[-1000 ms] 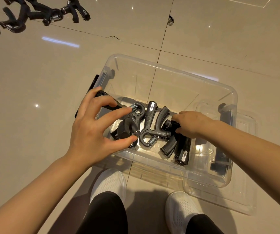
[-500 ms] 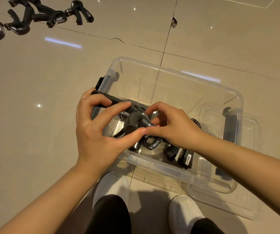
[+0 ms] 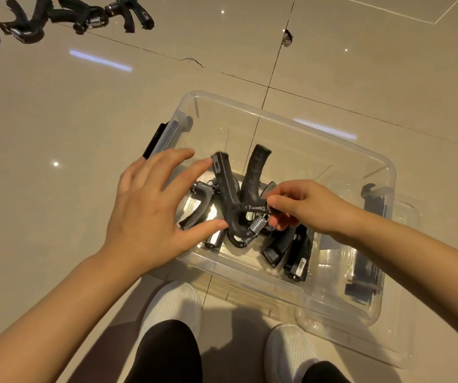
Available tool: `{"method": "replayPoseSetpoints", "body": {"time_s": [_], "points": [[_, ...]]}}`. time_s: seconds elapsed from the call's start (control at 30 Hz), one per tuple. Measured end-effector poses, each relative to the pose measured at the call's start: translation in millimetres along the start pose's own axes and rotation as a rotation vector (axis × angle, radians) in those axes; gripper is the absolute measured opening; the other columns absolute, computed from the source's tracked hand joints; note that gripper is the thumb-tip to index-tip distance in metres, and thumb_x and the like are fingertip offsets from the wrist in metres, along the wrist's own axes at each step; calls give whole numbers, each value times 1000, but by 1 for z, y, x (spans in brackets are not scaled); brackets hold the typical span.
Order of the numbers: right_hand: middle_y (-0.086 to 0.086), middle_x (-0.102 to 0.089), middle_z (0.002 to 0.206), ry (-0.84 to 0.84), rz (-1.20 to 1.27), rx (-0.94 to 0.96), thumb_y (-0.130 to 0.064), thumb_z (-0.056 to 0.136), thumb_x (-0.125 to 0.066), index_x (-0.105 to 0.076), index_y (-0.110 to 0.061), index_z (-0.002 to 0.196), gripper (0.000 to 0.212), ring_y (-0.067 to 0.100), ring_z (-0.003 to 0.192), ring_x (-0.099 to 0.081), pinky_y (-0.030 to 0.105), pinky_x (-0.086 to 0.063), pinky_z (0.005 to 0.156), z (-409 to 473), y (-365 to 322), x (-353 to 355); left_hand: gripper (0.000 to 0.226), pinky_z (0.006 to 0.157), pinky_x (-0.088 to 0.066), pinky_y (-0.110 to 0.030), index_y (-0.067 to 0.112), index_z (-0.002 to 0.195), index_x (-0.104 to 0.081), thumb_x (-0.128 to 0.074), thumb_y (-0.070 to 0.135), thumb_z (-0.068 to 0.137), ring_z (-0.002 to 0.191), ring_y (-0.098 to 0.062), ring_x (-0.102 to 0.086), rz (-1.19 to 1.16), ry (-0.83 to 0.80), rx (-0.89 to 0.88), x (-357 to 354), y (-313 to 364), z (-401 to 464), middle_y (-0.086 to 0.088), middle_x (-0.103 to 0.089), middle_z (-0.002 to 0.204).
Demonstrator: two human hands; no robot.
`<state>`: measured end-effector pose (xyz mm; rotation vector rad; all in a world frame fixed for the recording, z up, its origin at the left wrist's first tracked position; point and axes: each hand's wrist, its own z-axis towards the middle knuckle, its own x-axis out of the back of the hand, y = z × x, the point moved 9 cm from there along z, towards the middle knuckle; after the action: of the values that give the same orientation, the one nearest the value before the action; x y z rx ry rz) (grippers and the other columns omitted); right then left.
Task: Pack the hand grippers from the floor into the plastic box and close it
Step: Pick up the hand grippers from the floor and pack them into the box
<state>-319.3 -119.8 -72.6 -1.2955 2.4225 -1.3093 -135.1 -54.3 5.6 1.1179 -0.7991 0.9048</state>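
Hand gripper (image 3: 238, 194): held above the plastic box (image 3: 285, 120), handles upward, pinched at its adjuster arm beside the spring by the right hand (image 3: 302, 208). The left hand (image 3: 150, 205) is spread open alongside, thumb tip at its hinge. Judged rigid, fairly light, sprung; best gripped by one handle. More grippers (image 3: 56, 17) lie on the floor far left of the box.

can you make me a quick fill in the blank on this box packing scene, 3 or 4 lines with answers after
1. The hand gripper with its two handles pointing up is pinched by the ____ hand.
2. The left hand has its fingers spread and is ____, gripping nothing.
3. The plastic box has see-through walls and its top is ____.
4. More hand grippers on the floor wait at the top ____ of the view.

Missing words: right; open; uncovered; left
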Motion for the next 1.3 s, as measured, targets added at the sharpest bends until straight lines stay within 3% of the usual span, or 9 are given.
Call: {"method": "replayPoseSetpoints", "body": {"time_s": [0.13, 0.2, 0.33, 0.4, 0.47, 0.53, 0.6, 0.9, 1.3], "points": [[7, -69, 76, -33, 50, -130, -21, 98, -48, -61, -5, 100, 20, 15, 64, -62, 29, -46, 67, 7, 24, -10, 65, 100, -34, -46, 19, 122, -60, -57, 66, 77, 117, -23, -51, 39, 71, -42, 5, 7, -1, -4, -57, 125], [5, -69, 80, -7, -62, -132, -24, 97, -49, -62, -8, 99, 21, 15, 68, -62, 30, -46, 68, 10, 28, -11, 62, 98, -35, -44, 18, 118, -63, -59, 64, 77, 113, -23, -54, 41, 95, -47, 7, 8, -1, -4, -59, 122], [3, -64, 96, 86, -900, 25, -40, 94, -50, -60, -17, 107, 28, 18, 80, -55, 29, -44, 68, 6, 7, -5, 64, 97, -34, -43, 20, 120, -62, -57, 67, 77, 113, -24, -53, 63, 57, -20, 3, 5, -1, -5, -56, 125], [3, -62, 105, 118, -1167, 135, -44, 91, -53, -56, -18, 114, 35, 22, 90, -56, 30, -43, 69, 3, -6, -7, 67, 97, -34, -44, 22, 123, -59, -54, 70, 76, 114, -24, -52, 76, 35, -9, 1, 4, 0, -5, -54, 128], [5, -50, 130, 115, -1292, 278, -45, 86, -59, -43, -20, 130, 53, 25, 114, -47, 35, -41, 85, 6, -16, -13, 68, 96, -34, -44, 22, 124, -59, -53, 70, 77, 113, -24, -52, 86, 32, -14, 1, 4, 0, -5, -54, 128], [6, -25, 150, 44, -1355, 321, -49, 81, -65, -28, -25, 142, 75, 30, 133, -27, 41, -32, 103, 19, -14, -17, 68, 96, -34, -44, 22, 124, -59, -54, 70, 77, 113, -25, -52, 87, 31, -14, 1, 5, 0, -6, -54, 128], [8, -13, 154, -25, -1379, 253, -58, 76, -65, -23, -27, 145, 86, 31, 140, -15, 44, -27, 110, 35, -4, -19, 67, 96, -33, -45, 22, 123, -60, -53, 70, 77, 114, -25, -51, 87, 24, -10, 1, 4, 0, -6, -54, 128], [9, -39, 135, -11, -1486, 201, -73, 73, -53, -38, -25, 134, 80, 28, 126, -31, 36, -37, 94, 38, 3, -14, 65, 97, -32, -44, 20, 119, -64, -52, 69, 77, 116, -24, -51, 93, 30, 4, 2, 3, 0, -6, -56, 128], [8, -38, 137, -18, -1519, 183, -80, 72, -44, -29, -22, 139, 89, 27, 121, -38, 37, -38, 92, 35, -1, -11, 64, 94, -30, -42, 22, 113, -66, -49, 70, 76, 121, -28, -45, 148, 2, 55, -4, -2, 0, -5, -57, 126]]}}
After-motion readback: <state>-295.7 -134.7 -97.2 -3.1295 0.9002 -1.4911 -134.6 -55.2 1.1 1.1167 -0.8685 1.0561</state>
